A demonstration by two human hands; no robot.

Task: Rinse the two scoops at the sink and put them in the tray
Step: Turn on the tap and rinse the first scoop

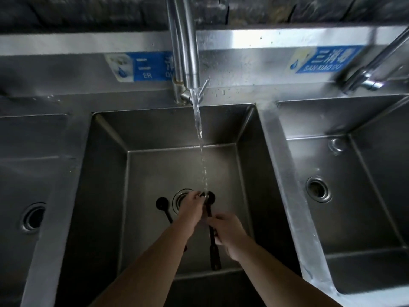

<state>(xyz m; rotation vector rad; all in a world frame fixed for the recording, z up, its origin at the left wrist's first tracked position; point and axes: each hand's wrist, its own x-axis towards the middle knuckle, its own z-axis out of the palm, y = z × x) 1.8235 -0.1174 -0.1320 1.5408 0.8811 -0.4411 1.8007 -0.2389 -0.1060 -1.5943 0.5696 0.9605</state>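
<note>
Water runs from the steel tap (188, 63) into the middle sink basin (106, 173). Under the stream I hold a black long-handled scoop (213, 251). My right hand (225, 233) grips its handle at mid-length. My left hand (192, 207) has its fingers on the scoop's round bowl, right where the water lands. A second black scoop (162, 204) lies on the basin floor to the left of the drain (180, 199), its handle partly hidden behind my left forearm. No tray is in view.
Steel basins flank the middle one: a left basin (33, 216) and a right basin (318, 189), each with a drain. A second tap (371, 69) reaches in from the upper right. Blue labels are stuck on the backsplash. The rims between basins are wet.
</note>
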